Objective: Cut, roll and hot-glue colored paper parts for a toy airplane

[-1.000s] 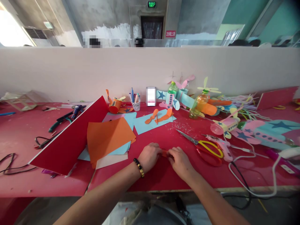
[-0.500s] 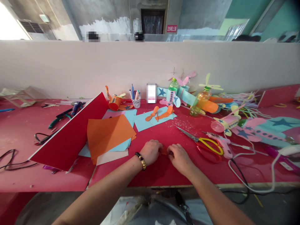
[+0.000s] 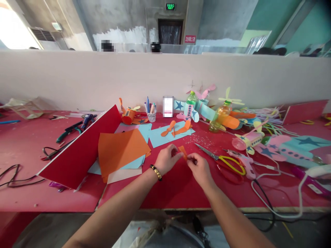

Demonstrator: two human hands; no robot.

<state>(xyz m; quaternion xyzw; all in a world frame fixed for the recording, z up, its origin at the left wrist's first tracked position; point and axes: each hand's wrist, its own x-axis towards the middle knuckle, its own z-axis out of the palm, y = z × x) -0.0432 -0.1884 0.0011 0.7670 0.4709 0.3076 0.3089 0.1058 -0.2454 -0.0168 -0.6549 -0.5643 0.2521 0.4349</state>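
A small folded piece of orange paper (image 3: 182,151) is held just above the red tabletop. My right hand (image 3: 200,168) pinches its lower right end between thumb and fingers. At its left edge are the thumb and curled fingers of my left hand (image 3: 167,160), which wears a beaded bracelet. Beyond the hands, orange paper propeller shapes (image 3: 168,128) lie on a light blue sheet (image 3: 157,137). Scissors with yellow handles (image 3: 230,162) rest to the right of my right hand. Orange sheets (image 3: 121,150) are stacked over blue ones on the left.
A red upright board (image 3: 82,151) stands left of the paper stack. A pen cup (image 3: 151,117) and phone (image 3: 168,106) are at the back. Bottle-and-paper planes (image 3: 222,115) fill the back right. A pink glue gun (image 3: 247,163) and its cables lie at right.
Both hands have risen slightly off the tabletop with the orange paper piece, which now shows more clearly between them. The fingers have shifted on it. The head view has tilted up a little.
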